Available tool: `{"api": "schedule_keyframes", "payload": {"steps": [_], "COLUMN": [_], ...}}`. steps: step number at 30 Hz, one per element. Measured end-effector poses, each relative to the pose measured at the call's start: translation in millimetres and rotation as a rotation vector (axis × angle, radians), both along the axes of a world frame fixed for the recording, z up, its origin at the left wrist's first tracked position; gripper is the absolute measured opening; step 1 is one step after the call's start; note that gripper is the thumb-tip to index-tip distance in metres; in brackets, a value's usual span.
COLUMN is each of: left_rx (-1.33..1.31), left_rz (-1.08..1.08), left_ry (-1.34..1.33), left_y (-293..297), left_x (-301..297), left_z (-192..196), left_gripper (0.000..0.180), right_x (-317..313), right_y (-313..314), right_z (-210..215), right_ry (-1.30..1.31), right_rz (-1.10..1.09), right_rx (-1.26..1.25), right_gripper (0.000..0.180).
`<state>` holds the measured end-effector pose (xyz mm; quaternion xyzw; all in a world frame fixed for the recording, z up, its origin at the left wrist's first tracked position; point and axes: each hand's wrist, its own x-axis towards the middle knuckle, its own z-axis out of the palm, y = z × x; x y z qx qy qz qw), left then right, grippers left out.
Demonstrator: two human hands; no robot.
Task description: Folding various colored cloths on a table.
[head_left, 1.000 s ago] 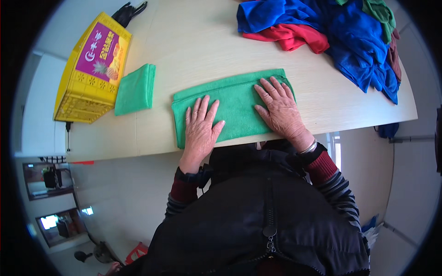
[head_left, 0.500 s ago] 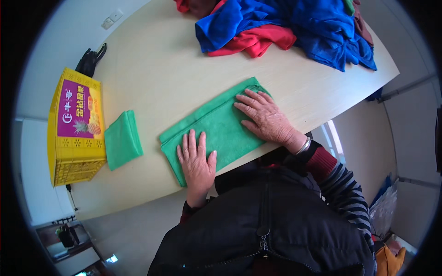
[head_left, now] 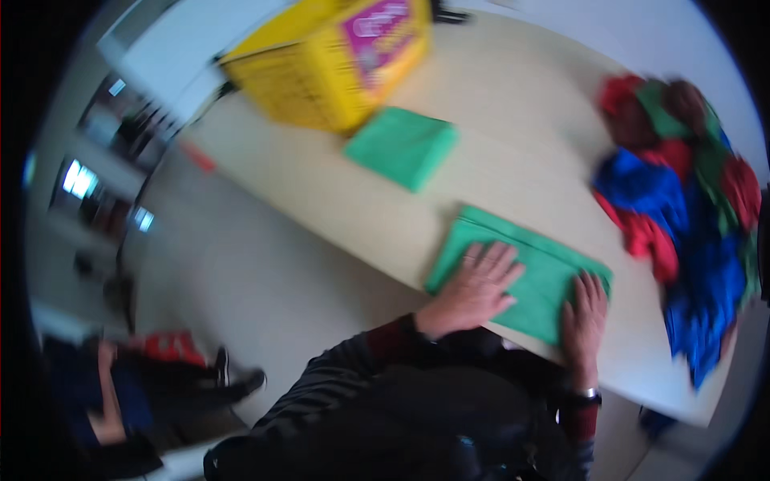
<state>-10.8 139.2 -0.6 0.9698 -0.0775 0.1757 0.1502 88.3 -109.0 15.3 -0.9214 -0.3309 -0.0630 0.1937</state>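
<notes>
Frame blurred, view tilted. Far left, past the table edge: floor, with dark shoes and something red, too smeared to name. Upper left on the pale wooden table [head_left: 513,136]: yellow crate [head_left: 321,76] with a pink panel on top. Just right of it, apart from it, a folded green cloth [head_left: 403,147] lying flat. Near the front edge of the table, a larger green cloth [head_left: 536,268], folded to a rectangle. Left hand [head_left: 473,290] flat on its left part, fingers spread, palm down, gripping nothing. Right hand [head_left: 584,314] flat on its right end, fingers extended, likewise pressing only. Far right: heap of red, blue and green cloths [head_left: 682,200], well apart from the hands
</notes>
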Motion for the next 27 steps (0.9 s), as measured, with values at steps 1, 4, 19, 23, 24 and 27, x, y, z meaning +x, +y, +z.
{"api": "schedule_keyframes", "payload": {"steps": [1, 4, 19, 23, 24, 27], "left_rx": [-0.023, -0.037, 0.231, 0.218, 0.229, 0.247], "left_rz": [0.005, 0.057, -0.053, -0.14, -0.143, -0.137], "left_ry": [-0.038, -0.049, 0.171, 0.165, 0.157, 0.134], "left_y": [-5.1, 0.8, 12.3, 4.3, 6.6, 10.3], "left_x": [-2.6, -12.0, 15.2, 6.7, 6.4, 4.3], "left_z": [-10.0, -9.5, 9.0, 8.3, 5.3, 4.1], "left_gripper": [0.061, 0.061, 0.06, 0.059, 0.059, 0.058], "right_x": [-2.8, -23.0, -373.4, -453.6, -429.3, -422.6], "right_y": [-5.1, -35.7, -214.4, -205.5, -188.7, -177.2], "right_z": [-2.2, 3.5, -158.5, -146.7, -147.8, -129.6], "right_ry": [-0.005, 0.302, 1.399, 1.428, 1.435, 1.464], "right_rz": [0.029, 0.014, -1.027, -1.106, -1.116, -1.097], "right_rx": [0.035, 0.407, 0.641, 0.657, 0.652, 0.609], "right_gripper": [0.048, 0.041, 0.04, 0.04, 0.04, 0.039]}}
